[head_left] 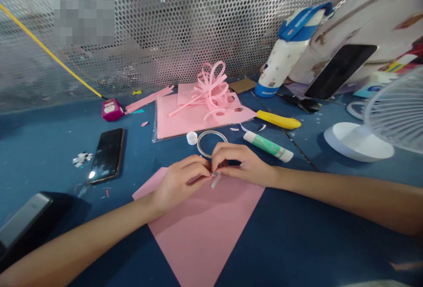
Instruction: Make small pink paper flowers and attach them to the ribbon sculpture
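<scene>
Above a sheet of pink paper (205, 229), my left hand (183, 177) and my right hand (244, 163) meet fingertip to fingertip. Both are closed in a pinch on a small whitish strip (215, 181), which looks like a piece of tape; its free end hangs below the fingers. What else may be between the fingertips is hidden. Just beyond my hands lies a roll of tape (199, 145), partly covered by my right hand. A white cap (192, 138) sits beside the roll, and a green and white glue stick (269, 146) lies to the right.
Pink sheets (172, 117) bear a bow of curled pink strips (211, 84). A yellow cutter (279, 119), a bottle (280, 58) and a white fan (358, 141) stand or lie right. On the left are a phone (107, 155), a purple box (111, 110) and a black object (36, 221).
</scene>
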Tool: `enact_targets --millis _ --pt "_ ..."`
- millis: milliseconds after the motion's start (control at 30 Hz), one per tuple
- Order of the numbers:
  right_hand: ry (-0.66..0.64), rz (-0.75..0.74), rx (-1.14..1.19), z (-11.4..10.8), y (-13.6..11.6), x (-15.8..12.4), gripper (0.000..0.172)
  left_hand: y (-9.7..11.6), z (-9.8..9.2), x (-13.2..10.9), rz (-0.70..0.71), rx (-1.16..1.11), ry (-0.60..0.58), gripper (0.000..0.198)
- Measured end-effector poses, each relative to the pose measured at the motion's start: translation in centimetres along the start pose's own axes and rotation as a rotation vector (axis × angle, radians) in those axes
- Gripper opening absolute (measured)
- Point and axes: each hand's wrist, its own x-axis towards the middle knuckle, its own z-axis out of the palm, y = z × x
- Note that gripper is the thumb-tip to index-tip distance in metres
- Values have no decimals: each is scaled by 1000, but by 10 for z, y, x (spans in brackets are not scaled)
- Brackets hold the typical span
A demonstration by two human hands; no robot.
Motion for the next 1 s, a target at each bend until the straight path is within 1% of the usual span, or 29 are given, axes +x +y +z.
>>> enact_targets --millis 200,367,467,600,833,900,1000 --pt "-25 75 31 1 3 -2 16 0 -1 -1 19 17 -13 4" --pt "-14 168 85 0 1 -2 13 2 -1 -1 13 11 -33 4" --pt "-19 214 113 -1 -1 -1 15 3 -1 -2 -26 12 -53 4" --pt "-40 204 98 -1 -1 -1 16 5 1 -2 -120 5 -79 4" --pt "-41 159 115 0 1 0 14 6 -1 -2 -154 -3 -98 5" --pt "-39 196 135 0 0 1 15 6 -1 -1 -156 9 -105 6" --pt "-39 292 181 1 -1 1 21 6 -2 -1 -123 19 -102 4"
